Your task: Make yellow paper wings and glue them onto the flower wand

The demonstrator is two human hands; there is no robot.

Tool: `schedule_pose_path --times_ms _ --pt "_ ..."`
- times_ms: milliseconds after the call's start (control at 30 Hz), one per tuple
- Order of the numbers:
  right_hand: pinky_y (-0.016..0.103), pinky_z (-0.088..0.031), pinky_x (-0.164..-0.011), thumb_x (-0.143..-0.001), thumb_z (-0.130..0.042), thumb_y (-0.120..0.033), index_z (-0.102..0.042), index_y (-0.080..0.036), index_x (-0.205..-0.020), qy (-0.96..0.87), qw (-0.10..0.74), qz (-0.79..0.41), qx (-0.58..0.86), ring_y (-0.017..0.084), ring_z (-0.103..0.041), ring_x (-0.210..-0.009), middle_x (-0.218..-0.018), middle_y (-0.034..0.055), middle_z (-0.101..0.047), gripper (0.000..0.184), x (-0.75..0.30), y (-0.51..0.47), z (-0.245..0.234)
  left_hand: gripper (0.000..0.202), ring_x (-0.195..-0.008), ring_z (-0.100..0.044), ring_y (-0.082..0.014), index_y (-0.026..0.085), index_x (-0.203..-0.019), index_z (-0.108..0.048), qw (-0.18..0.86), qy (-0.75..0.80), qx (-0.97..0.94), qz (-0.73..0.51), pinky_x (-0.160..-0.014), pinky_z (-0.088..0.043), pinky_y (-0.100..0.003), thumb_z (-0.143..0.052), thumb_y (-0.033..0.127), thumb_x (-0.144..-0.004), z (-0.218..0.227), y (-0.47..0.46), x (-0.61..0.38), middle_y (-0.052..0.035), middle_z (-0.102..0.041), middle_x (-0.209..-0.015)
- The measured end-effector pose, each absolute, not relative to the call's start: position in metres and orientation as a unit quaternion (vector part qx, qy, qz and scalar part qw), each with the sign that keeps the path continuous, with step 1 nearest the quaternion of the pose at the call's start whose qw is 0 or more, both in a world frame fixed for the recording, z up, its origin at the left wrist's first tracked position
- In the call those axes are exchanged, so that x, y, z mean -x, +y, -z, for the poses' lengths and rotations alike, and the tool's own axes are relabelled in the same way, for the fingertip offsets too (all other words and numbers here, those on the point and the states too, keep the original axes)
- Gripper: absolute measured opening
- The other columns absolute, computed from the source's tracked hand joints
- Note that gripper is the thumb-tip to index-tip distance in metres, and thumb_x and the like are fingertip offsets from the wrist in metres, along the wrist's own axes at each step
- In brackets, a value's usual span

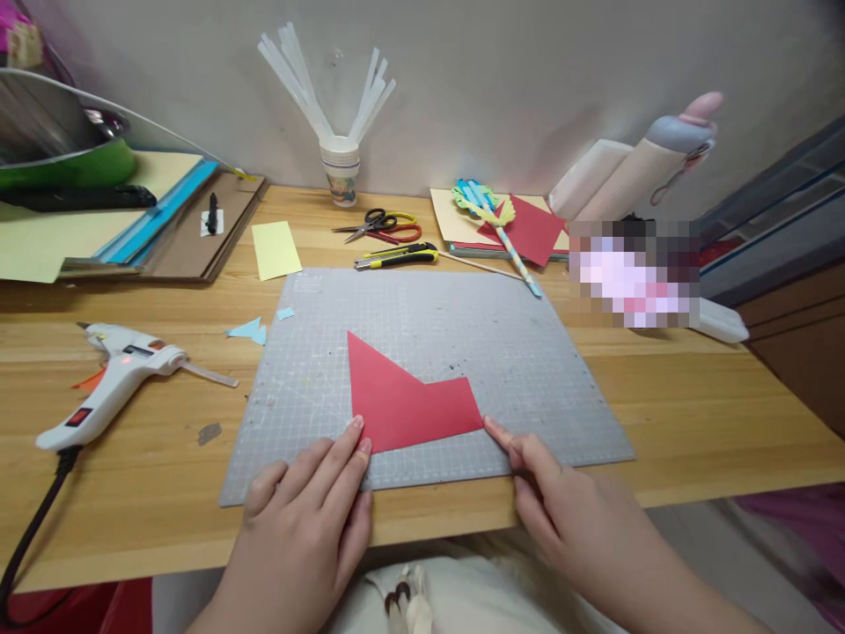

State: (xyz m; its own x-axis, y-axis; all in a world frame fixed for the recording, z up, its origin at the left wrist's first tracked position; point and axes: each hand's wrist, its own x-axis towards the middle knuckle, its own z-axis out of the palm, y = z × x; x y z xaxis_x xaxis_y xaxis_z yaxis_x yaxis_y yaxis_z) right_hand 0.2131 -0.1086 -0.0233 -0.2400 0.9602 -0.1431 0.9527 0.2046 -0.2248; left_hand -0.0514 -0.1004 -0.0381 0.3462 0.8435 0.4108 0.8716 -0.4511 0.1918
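A folded sheet of red paper [402, 405] lies on the grey cutting mat [317, 308], with a tall point at its left and a lower, squared end at its right. My left hand [310, 493] rests open, its fingertips on the paper's lower left corner. At the lower right corner, the outstretched index finger of my right hand [547, 484] touches the edge, while its other fingers curl under. A small dark spot shows by the curled fingers; I cannot make it out. Both hands are at the mat's near edge.
A glue gun [119, 379] lies at left beside blue paper scraps [247, 330]. Behind the mat are a yellow paper [275, 250], scissors [373, 224], a utility knife [396, 256], a cup [341, 172] of glue sticks and a paper flower [505, 233]. Stacked card [191, 233] stands back left.
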Motion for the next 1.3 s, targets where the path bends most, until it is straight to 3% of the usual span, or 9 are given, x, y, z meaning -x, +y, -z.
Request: schedule_pose_path --times_ms 133,200,267,333,467,600,800,1033,1300 --pt "0.027 -0.04 -0.045 -0.087 -0.042 -0.024 -0.056 -0.021 -0.105 -0.793 0.049 -0.122 0.595 0.018 -0.062 -0.052 -0.064 -0.0006 -0.066 0.023 -0.209 -0.09 0.013 0.018 -0.097 -0.057 -0.0239 0.024 -0.093 -0.065 -0.005 -0.517 0.837 0.178 -0.082 -0.032 -0.039 -0.051 0.03 -0.084 0.03 -0.086 0.049 -0.0015 -0.069 -0.108" --pt "0.033 -0.05 -0.064 -0.087 -0.045 -0.025 -0.058 -0.018 -0.101 -0.817 0.103 -0.093 0.559 0.021 -0.066 -0.078 -0.091 0.0069 -0.069 0.02 -0.202 -0.076 0.012 0.017 -0.093 -0.057 -0.0238 0.025 -0.094 -0.065 -0.019 -0.513 0.847 0.138 -0.08 -0.032 -0.039 -0.054 0.032 -0.083 0.025 -0.076 0.046 -0.0014 -0.069 -0.096" --pt "0.04 -0.047 -0.088 -0.087 -0.05 -0.026 -0.056 -0.017 -0.111 -0.858 0.115 -0.086 0.493 0.024 -0.056 -0.108 -0.123 0.0107 -0.059 0.027 -0.194 -0.061 0.015 0.023 -0.091 -0.056 -0.0239 0.026 -0.103 -0.063 -0.022 -0.511 0.853 0.107 -0.079 -0.032 -0.04 -0.057 0.034 -0.081 0.021 -0.067 0.041 -0.0015 -0.067 -0.091" --pt "0.042 -0.043 -0.096 -0.088 -0.051 -0.029 -0.053 -0.017 -0.12 -0.89 0.106 -0.079 0.436 0.024 -0.049 -0.118 -0.13 0.0096 -0.054 0.034 -0.19 -0.049 0.019 0.028 -0.09 -0.056 -0.0238 0.027 -0.107 -0.061 -0.017 -0.505 0.858 0.092 -0.08 -0.031 -0.04 -0.058 0.035 -0.081 0.018 -0.061 0.038 -0.0018 -0.065 -0.089" --pt "0.039 -0.049 -0.089 -0.09 -0.048 -0.031 -0.06 -0.015 -0.109 -0.928 0.109 -0.014 0.356 0.023 -0.055 -0.111 -0.12 0.0101 -0.062 0.028 -0.191 -0.036 0.029 0.019 -0.092 -0.055 -0.0224 0.025 -0.099 -0.063 -0.01 -0.479 0.871 0.11 -0.083 -0.03 -0.039 -0.057 0.032 -0.083 0.017 -0.055 0.035 -0.0017 -0.066 -0.094" --pt "0.034 -0.053 -0.077 -0.089 -0.049 -0.02 -0.064 -0.013 -0.095 -0.943 0.157 0.069 0.286 0.021 -0.064 -0.094 -0.103 0.0102 -0.069 0.018 -0.195 -0.034 0.035 0.012 -0.091 -0.057 -0.0197 0.023 -0.092 -0.063 -0.016 -0.444 0.882 0.16 -0.082 -0.03 -0.037 -0.052 0.024 -0.087 0.021 -0.055 0.037 -0.0003 -0.067 -0.092" --pt "0.038 -0.048 -0.091 -0.087 -0.049 -0.012 -0.063 -0.013 -0.101 -0.935 0.229 0.063 0.265 0.021 -0.062 -0.096 -0.103 0.0074 -0.069 0.02 -0.178 -0.041 0.026 0.016 -0.093 -0.058 -0.0195 0.018 -0.097 -0.063 0.063 -0.388 0.886 0.248 -0.08 -0.033 -0.035 -0.051 0.015 -0.087 0.028 -0.063 0.039 -0.0011 -0.069 -0.088" --pt "0.035 -0.052 -0.08 -0.086 -0.046 -0.013 -0.064 -0.018 -0.082 -0.938 0.233 0.086 0.241 0.018 -0.062 -0.083 -0.083 0.0043 -0.069 0.019 -0.161 -0.044 0.018 0.019 -0.093 -0.058 -0.0212 0.015 -0.093 -0.066 0.048 -0.375 0.878 0.295 -0.08 -0.033 -0.035 -0.048 0.015 -0.087 0.024 -0.072 0.033 -0.004 -0.07 -0.088" --pt "0.037 -0.049 -0.088 -0.083 -0.053 -0.016 -0.06 -0.022 -0.075 -0.934 0.257 0.124 0.215 0.014 -0.062 -0.075 -0.072 -0.0024 -0.066 0.012 -0.181 -0.041 0.018 0.021 -0.092 -0.06 -0.0173 0.021 -0.098 -0.066 0.036 -0.365 0.872 0.325 -0.078 -0.034 -0.032 -0.053 0.012 -0.084 0.021 -0.08 0.036 0.0013 -0.073 -0.089"
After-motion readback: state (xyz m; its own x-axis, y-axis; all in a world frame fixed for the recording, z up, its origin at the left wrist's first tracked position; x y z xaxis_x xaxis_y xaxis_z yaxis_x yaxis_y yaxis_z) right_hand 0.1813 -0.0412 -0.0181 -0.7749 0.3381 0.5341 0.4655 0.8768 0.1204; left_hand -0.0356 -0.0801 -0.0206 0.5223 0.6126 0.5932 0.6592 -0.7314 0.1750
